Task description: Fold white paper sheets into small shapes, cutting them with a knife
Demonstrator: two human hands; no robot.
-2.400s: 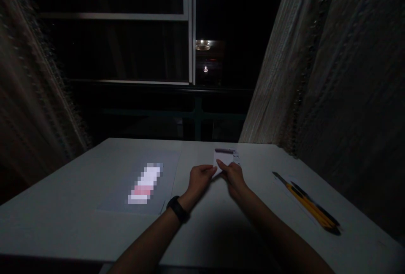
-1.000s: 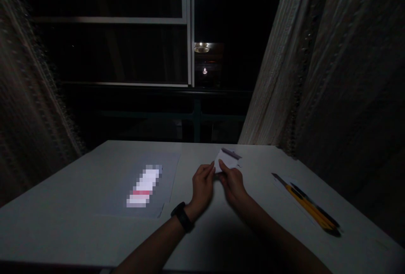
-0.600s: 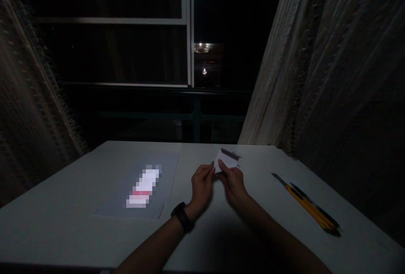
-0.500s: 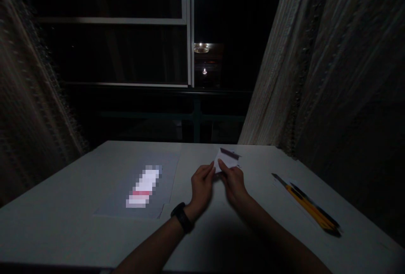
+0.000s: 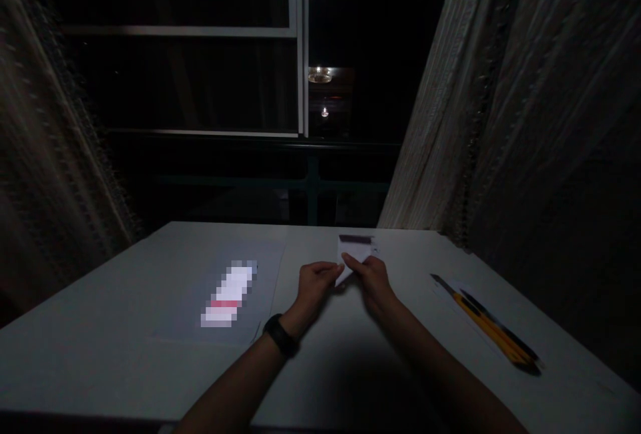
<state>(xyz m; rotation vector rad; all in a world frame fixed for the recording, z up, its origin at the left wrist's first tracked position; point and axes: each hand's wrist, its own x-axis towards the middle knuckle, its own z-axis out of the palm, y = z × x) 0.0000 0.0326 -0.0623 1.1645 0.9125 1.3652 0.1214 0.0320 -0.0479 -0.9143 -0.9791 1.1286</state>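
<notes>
Between both hands is a small folded piece of white paper point(image 5: 353, 251), held just above the far middle of the table. A darker folded strip runs along its far edge. My left hand point(image 5: 316, 286), with a dark watch point(image 5: 280, 335) on the wrist, pinches the paper's near left side. On the other side my right hand point(image 5: 371, 278) grips it, the thumb lying on top and the fingers underneath, mostly hidden. The two hands almost meet at the paper's near corner.
A white table point(image 5: 115, 374) spans the foreground. At left, a blurred-out bright phone-like rectangle point(image 5: 229, 294) lies on a paper sheet point(image 5: 175, 327). A yellow utility knife point(image 5: 488, 327) and a dark pen point(image 5: 505, 330) lie at right. Curtains point(image 5: 431, 100) flank a dark window point(image 5: 200, 87).
The folded paper has turned, so its dark strip now lies nearly level instead of slanting. My left hand has shifted slightly left and toward me; both hands keep hold.
</notes>
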